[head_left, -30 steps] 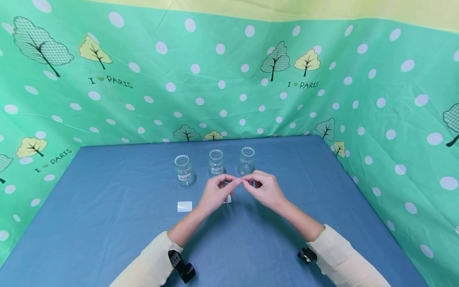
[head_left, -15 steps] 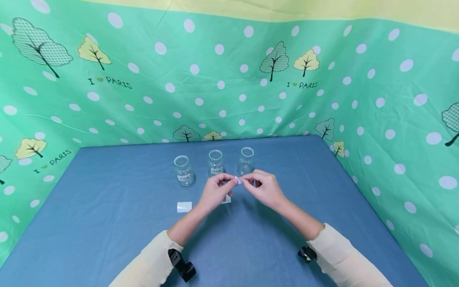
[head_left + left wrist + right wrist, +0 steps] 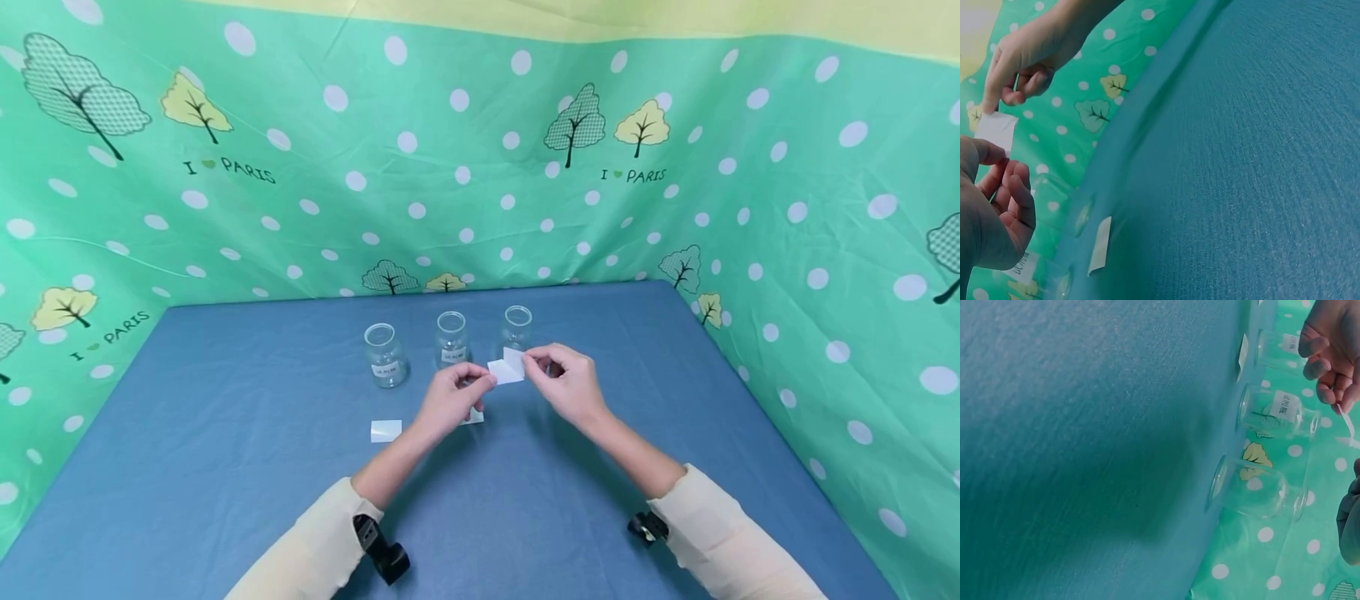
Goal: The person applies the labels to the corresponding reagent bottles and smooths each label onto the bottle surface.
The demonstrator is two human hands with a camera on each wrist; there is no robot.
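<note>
Between my hands is a white sticker label, its two layers spread apart into a fold. My left hand pinches the left edge of one layer between thumb and fingertips. The right hand pinches the other layer at its right edge, raised a little higher. In the left wrist view the label hangs between both hands' fingertips. Behind the hands stands an unlabelled glass jar, seen whole in the right wrist view. Which layer is the backing cannot be told.
Two more glass jars, the left one and the middle one, stand in the row with printed white labels. A white slip lies on the blue table; another slip is partly behind my left hand. A green dotted curtain encloses the back.
My right hand has moved right and slightly up, pulling one layer away from the other, so the white pieces now show. The left hand has stayed nearly in place.
</note>
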